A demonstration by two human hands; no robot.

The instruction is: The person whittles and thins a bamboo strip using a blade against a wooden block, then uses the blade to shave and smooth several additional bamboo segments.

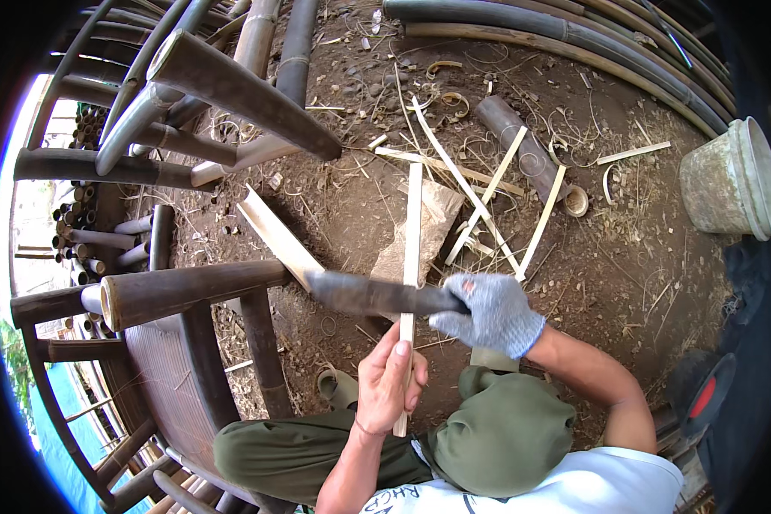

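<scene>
My bare left hand (388, 381) is closed around the lower part of a pale split-bamboo strip (414, 214), which points away from me. My right hand (499, 315), in a grey knitted glove, grips the handle of a broad dark-bladed machete (364, 295). The blade reaches to the left across the strip, just beyond my left thumb, and is smeared by motion. Whether its edge touches the strip I cannot tell. Beneath and beyond the strip lies a flat stone slab (437, 214) on the dirt.
Loose bamboo strips (493, 197) and a brown bamboo section (522, 141) lie beyond the slab. A half-split bamboo piece (278, 236) rests left, near dark bamboo furniture frames (193, 287). A dirty white bucket (720, 180) stands right; long bamboo poles (565, 43) lie at the back.
</scene>
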